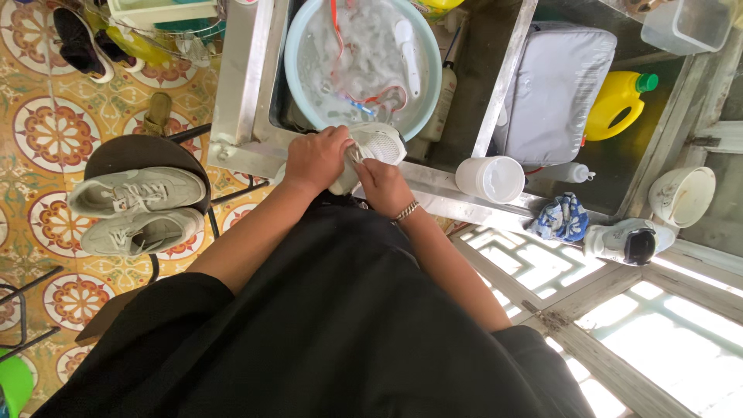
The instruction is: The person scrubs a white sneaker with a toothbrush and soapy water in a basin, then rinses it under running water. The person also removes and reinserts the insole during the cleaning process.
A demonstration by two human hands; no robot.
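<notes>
Head view, white shoe gripped between both hands

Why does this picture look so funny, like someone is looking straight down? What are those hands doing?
The camera sits on a person's head and looks down, so you see their black clothes and two bare arms from above. There is no machine here. The left hand and the right hand both grip a white shoe at the edge of a metal sink. In the sink stands a pale blue basin of soapy water. To the left, a pair of grey sneakers rests on a dark stool. To the right are a white cup, a blue cloth and a yellow jug.
</notes>
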